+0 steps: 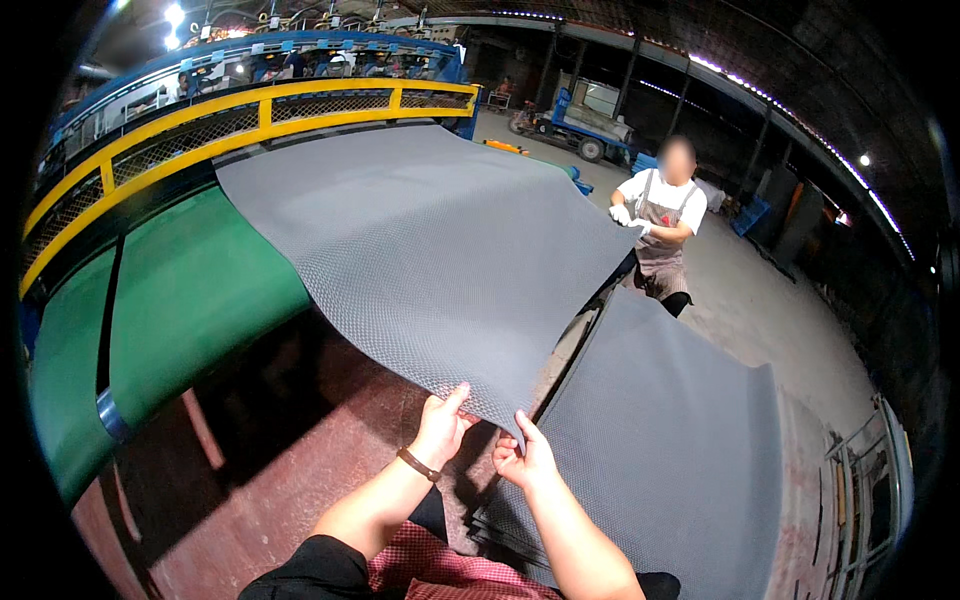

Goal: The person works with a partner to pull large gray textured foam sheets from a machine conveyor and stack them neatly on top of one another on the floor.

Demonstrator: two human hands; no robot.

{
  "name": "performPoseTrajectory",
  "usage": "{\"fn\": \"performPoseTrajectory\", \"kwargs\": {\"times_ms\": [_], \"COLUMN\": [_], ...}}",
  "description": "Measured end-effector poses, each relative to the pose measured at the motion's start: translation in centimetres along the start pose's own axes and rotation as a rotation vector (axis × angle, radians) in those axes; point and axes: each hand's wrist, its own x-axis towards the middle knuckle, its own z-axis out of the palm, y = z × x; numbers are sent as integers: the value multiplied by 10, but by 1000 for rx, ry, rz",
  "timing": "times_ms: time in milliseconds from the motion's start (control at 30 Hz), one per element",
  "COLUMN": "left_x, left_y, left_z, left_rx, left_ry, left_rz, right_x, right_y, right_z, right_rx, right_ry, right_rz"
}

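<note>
- Grey textured sheet [430, 230]: draped from yellow-railed machine [265, 112], beside green belt [200, 290].
- Left hand [438, 432], right hand [525, 462]: apart, both pinching its near end.
- Grey stack [660, 420]: alongside, right.
- Dim hall [790, 75]: from here, perhaps a truck [575, 126].

L forearm [375, 505] & R forearm [578, 537] extended fwd, angled inward. 2 bare hands close tog., not touching: L hand [436, 432] pinching, thumb on top; R hand [530, 460] pinching too, lower fingers curled.
</note>
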Motion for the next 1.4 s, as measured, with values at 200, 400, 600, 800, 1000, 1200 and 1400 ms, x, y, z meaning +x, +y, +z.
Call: {"fn": "performPoseTrajectory", "kwargs": {"times_ms": [200,400,600,800,1000,1200,1400], "left_x": [-12,-25,-41,-61,-71,-73,-76], "left_y": [-16,-41,-40,-28,-20,-22,-21], "left_z": [8,6,-7,-59,-100,-103,-105], "left_rx": [131,227,297,541,85,-54,-39], "left_ry": [59,106,28,25,74,40,13], "left_rz": [39,-5,-188,-356,-245,-171,-151], "right_x": [-13,-25,-40,-56,-71,-87,-102], "right_y": [4,-10,-20,-25,-26,-22,-19], "right_z": [-4,-24,-29,-46,-56,-88,-97], "right_rx": [-106,-34,-214,-211,-182,-174,-169], "right_ry": [102,19,7,46,93,190,217], "right_rz": [-43,91,-119,-170,-227,-252,-267]}}
